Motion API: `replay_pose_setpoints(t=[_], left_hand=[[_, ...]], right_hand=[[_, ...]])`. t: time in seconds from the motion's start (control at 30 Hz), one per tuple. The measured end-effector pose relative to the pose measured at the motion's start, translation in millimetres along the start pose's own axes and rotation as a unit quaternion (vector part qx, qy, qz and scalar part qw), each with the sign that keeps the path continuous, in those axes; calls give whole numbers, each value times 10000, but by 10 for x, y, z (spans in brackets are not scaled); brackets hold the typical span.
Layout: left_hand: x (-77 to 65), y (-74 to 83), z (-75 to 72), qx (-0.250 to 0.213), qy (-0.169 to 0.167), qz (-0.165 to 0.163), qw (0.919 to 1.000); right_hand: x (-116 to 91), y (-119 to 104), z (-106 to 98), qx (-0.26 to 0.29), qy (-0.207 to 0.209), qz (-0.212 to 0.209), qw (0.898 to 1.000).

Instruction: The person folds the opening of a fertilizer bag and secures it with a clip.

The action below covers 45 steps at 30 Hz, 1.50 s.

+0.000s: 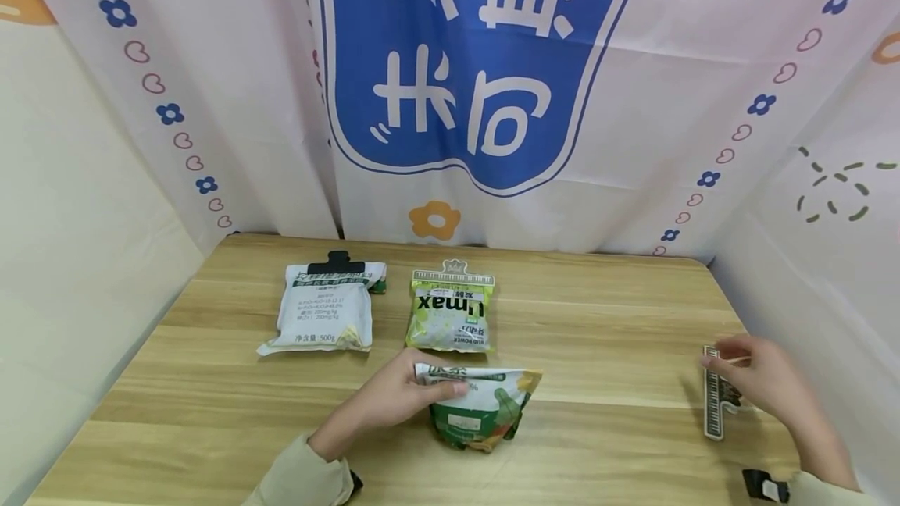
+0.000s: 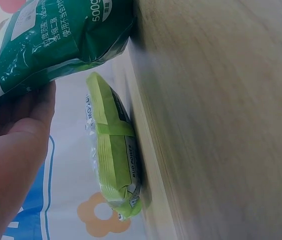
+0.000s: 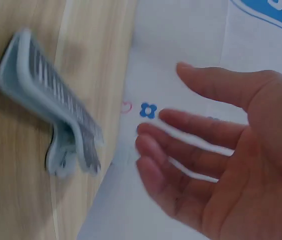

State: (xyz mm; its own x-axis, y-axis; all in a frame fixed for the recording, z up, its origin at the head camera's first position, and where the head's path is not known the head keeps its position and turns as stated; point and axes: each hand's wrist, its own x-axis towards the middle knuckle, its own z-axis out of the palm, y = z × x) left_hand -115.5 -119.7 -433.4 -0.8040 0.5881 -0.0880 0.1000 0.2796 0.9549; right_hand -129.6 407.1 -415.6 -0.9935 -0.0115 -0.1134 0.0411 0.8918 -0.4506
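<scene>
My left hand [image 1: 401, 395] grips the top edge of a green and white plastic bag [image 1: 471, 416], thumb on the near side. In the left wrist view the bag [image 2: 66, 37] has its green lower part by the tabletop. At the right side of the table, my right hand [image 1: 766, 377] hovers over a grey-white bag clip [image 1: 713, 397] with a piano-key pattern. The right wrist view shows this hand [image 3: 206, 145] apart from the clip [image 3: 56, 105], its fingers loosely bent and nothing between them.
A white bag [image 1: 326, 315] with a black clip [image 1: 337, 262] lies at the back left. Beside it lies a light green bag [image 1: 450, 318] with a piano-key clip [image 1: 453, 276] across its top. The wooden table [image 1: 605, 318] meets a printed curtain [image 1: 633, 201] behind.
</scene>
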Motion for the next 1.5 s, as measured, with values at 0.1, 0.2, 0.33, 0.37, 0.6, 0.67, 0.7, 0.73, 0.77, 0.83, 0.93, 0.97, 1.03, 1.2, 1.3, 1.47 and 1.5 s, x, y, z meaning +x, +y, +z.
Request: replay_pose_setpoints(t=[0.1,0.2,0.33,0.37,0.6,0.67,0.7,0.73,0.77,0.83,0.93,0.97,1.03,1.2,1.3,1.47,1.5], left_hand=[[-2,-5,-1,-36,-4,-9,10000],[-1,-5,1,-36,6,-26,10000],[1,-6,-5,-57,-9,-26,10000],[1,-7,-8,-59,-13,-25,10000],[7,-11,-10,59,2,44,10000],[8,-11,-7,58,16,51,10000],[8,-13,-7,75,29,48,10000],[7,-12,-6,80,40,51,9999],[7,-13,-6,87,48,53,9999],[8,-15,-7,87,47,49,9999],[9,-17,-9,95,45,39,9999],[10,-19,-10,93,43,34,9999],[11,-20,-11,97,39,28,9999],[9,-18,-5,-3,20,17,10000],[6,-16,0,-118,4,18,9999],[5,-19,-2,-143,15,18,9999],[6,-18,-2,-146,18,23,9999]], right_hand=[[3,130,-32,-179,-431,482,9977],[-12,198,-39,-386,-771,827,9928],[-30,251,-20,-702,-1133,1039,9856],[-30,273,-7,-711,-1220,1115,9837],[-41,353,50,-411,-1539,1293,9787],[-31,359,54,-244,-1608,1285,9783],[-24,361,56,-163,-1651,1283,9778],[-21,361,58,-70,-1707,1317,9765],[-16,361,61,16,-1736,1337,9757],[-10,361,62,75,-1765,1352,9749],[-4,360,63,61,-1769,1357,9748],[-2,359,61,68,-1766,1377,9746],[3,352,63,157,-1760,1413,9741],[16,328,59,615,-1553,1274,9777],[18,285,48,844,-1336,1176,9804],[27,154,33,932,-1017,983,9855],[31,124,32,918,-948,866,9875]])
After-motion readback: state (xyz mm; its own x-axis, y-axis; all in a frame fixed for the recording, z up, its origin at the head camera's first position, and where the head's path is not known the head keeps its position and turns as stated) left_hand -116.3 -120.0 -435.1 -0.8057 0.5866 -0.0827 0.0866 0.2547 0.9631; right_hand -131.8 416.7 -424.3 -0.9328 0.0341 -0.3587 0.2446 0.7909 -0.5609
